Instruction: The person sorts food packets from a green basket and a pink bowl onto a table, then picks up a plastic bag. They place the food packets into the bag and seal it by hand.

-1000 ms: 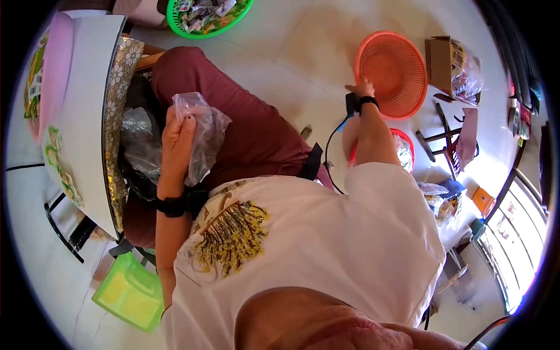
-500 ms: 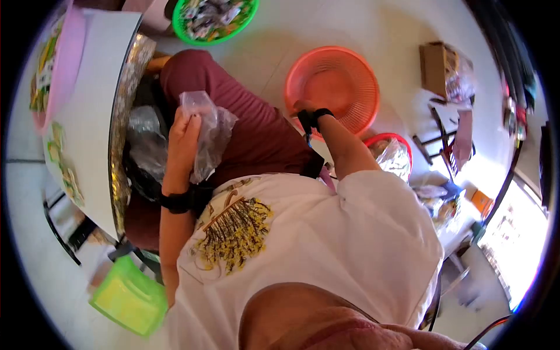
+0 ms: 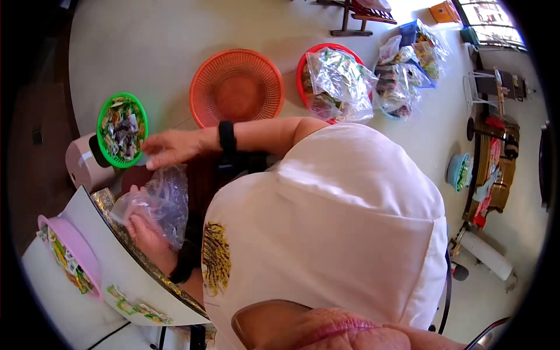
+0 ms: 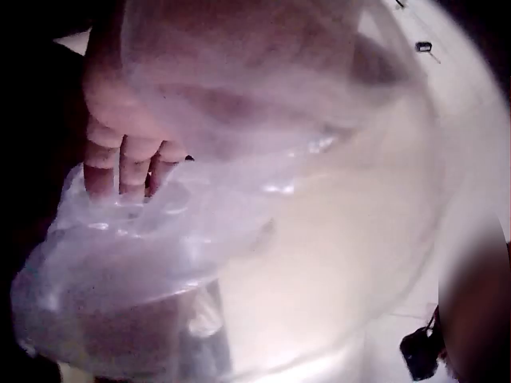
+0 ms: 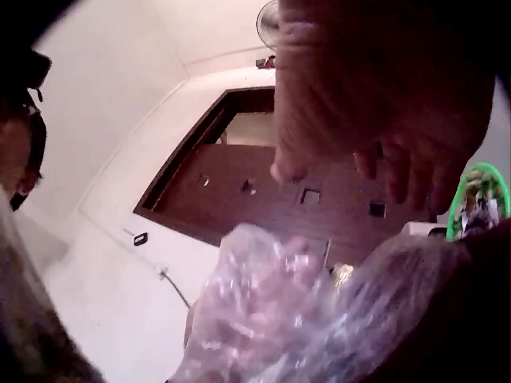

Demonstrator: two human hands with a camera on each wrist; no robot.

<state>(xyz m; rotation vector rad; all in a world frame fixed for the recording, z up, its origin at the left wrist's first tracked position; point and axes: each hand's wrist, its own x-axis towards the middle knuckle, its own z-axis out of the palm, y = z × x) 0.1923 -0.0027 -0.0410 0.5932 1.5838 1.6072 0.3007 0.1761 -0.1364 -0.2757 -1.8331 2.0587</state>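
Observation:
A clear plastic bag (image 3: 170,201) hangs at the left hand (image 3: 149,230), whose curled fingers hold it over the lap beside the table edge. In the left wrist view the bag (image 4: 184,239) spreads across the picture, and the fingers of the left hand (image 4: 136,120) bend against its film. Just above the bag, the right hand (image 3: 175,146) reaches across with loosely bent fingers and nothing in them. The right wrist view shows the right hand (image 5: 383,104) over the bag (image 5: 279,311), apart from it.
A green basket (image 3: 146,116) of small packets stands beyond the right hand. An orange basket (image 3: 198,87) and a red basket (image 3: 300,76) with bagged packets stand on the floor. On the white table (image 3: 116,256) are a pink basin (image 3: 87,248) and several flat packets.
The head view has turned toward the left. The right hand has left the orange basket and come over to the bag. Still holding the bag, the left hand has its palm turned more upward.

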